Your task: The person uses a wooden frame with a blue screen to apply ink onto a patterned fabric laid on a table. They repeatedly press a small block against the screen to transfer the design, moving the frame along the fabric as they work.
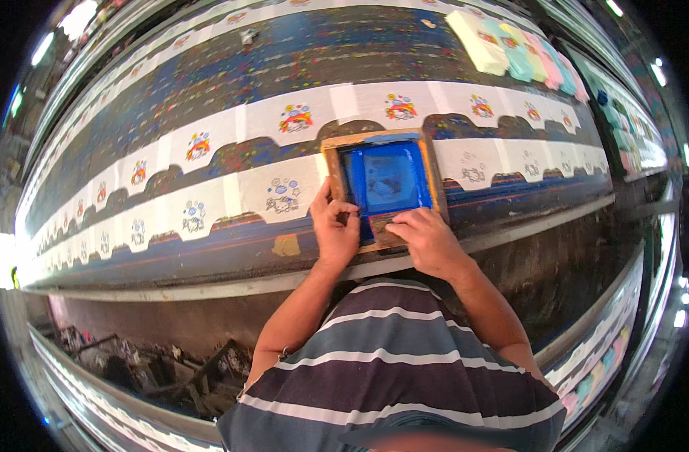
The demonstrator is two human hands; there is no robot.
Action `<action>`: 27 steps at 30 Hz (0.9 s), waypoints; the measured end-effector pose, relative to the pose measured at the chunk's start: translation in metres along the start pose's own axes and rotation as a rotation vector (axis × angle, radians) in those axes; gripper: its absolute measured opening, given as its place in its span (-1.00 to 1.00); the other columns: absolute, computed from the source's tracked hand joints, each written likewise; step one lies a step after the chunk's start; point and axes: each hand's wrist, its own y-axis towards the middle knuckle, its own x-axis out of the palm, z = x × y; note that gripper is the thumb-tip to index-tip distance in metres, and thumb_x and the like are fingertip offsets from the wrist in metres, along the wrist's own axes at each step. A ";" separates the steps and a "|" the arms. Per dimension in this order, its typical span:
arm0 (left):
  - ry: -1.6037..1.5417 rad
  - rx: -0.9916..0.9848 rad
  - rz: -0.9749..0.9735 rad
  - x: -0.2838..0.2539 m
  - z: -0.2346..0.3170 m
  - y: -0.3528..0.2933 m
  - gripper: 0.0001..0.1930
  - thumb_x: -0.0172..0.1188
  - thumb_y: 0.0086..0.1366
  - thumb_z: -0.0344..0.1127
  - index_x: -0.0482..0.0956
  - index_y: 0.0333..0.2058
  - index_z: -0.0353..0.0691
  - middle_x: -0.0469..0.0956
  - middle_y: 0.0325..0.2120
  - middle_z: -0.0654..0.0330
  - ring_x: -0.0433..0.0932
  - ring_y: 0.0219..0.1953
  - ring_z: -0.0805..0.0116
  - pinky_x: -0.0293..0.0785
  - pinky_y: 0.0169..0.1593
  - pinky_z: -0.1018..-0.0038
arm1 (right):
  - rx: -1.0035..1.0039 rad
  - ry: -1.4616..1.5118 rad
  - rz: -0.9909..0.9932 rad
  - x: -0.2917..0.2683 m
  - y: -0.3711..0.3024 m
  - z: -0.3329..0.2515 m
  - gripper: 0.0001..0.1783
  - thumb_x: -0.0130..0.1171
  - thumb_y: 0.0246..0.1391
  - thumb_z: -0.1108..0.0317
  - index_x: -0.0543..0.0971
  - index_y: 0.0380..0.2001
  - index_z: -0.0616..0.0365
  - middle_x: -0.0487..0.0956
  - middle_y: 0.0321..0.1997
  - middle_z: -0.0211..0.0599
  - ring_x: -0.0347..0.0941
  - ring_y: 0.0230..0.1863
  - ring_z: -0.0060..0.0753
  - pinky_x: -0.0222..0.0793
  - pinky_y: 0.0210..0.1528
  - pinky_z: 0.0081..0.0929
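Note:
A wooden screen-printing frame [437, 181] lies over the nearer row of white fabric pieces, its mesh [393, 177] coated in blue ink. At the frame's lower left side, my left hand [335, 230] has its fingers curled round the wooden edge. My right hand [429, 239] pinches the brown handle of a squeegee [386, 230], which rests inside the frame at its near end. Its blade is hidden. Left of the frame, a white fabric piece [265, 184] carries a dark outline figure with blue spots; the piece to the right [465, 160] shows only the outline.
A long, ink-speckled table [216, 252] runs left to right before me. On the farther row, the fabric pieces [344, 102] bear multicoloured prints. Folded pastel cloths [517, 56] are stacked at the far right. The table's near rail [163, 291] passes just in front of my body.

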 end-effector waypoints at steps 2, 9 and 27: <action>-0.013 -0.002 -0.016 -0.001 -0.001 0.001 -0.75 0.40 0.17 -0.70 0.78 -0.26 -0.16 0.41 0.59 -0.27 0.42 0.56 -0.27 0.39 0.55 0.03 | -0.005 0.011 -0.028 0.001 -0.007 0.000 -0.49 0.51 0.10 0.45 0.77 0.18 0.15 0.69 0.24 -0.13 0.59 0.31 0.11 0.51 0.43 0.05; -0.197 -0.040 -0.041 -0.002 0.013 0.013 -0.71 0.27 0.16 -0.76 0.71 -0.27 -0.19 0.34 0.63 -0.22 0.44 0.61 -0.18 0.39 0.57 0.13 | 0.087 0.091 0.335 -0.001 -0.042 0.038 -0.54 0.57 0.23 0.38 0.77 0.18 0.14 0.70 0.30 -0.13 0.57 0.40 0.09 0.49 0.49 0.02; -0.155 -0.041 -0.024 0.206 0.077 -0.010 -0.73 0.34 0.18 -0.74 0.71 -0.27 -0.17 0.40 0.62 -0.21 0.44 0.62 -0.11 0.36 0.59 0.13 | 0.371 0.433 0.566 -0.081 -0.188 0.206 -0.57 0.48 0.32 0.41 0.77 0.22 0.20 0.75 0.31 -0.07 0.62 0.41 0.05 0.47 0.52 -0.01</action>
